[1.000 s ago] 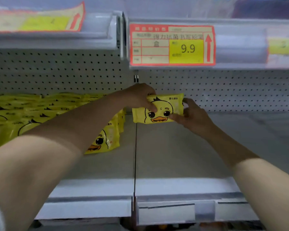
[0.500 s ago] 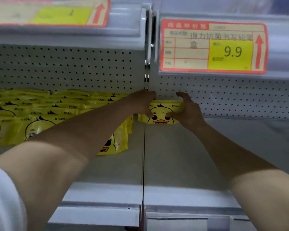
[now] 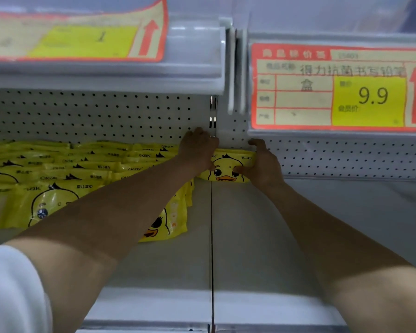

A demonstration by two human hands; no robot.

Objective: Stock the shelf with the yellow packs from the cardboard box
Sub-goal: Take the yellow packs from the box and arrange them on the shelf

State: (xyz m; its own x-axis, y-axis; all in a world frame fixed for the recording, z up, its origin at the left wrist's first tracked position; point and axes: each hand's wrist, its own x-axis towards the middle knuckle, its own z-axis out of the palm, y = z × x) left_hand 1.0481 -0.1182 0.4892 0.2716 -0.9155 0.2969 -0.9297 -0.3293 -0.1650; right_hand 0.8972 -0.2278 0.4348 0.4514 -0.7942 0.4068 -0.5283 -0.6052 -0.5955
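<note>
A yellow pack with a duck face (image 3: 227, 168) stands upright at the back of the shelf (image 3: 250, 236), against the pegboard wall, just right of the seam between two shelf sections. My left hand (image 3: 197, 150) grips its left end and my right hand (image 3: 262, 164) grips its right end, thumb across the front. Rows of the same yellow packs (image 3: 65, 179) fill the shelf section to the left. The cardboard box is out of view.
The white pegboard back wall (image 3: 346, 157) runs behind the shelf. An upper shelf edge carries a red and yellow 9.9 price tag (image 3: 339, 90) on the right and another tag (image 3: 82, 34) on the left. The shelf's front lip (image 3: 154, 306) runs below my arms.
Both hands have carried the pack from mid-shelf back to the pegboard wall. The view has shifted closer and leftward.
</note>
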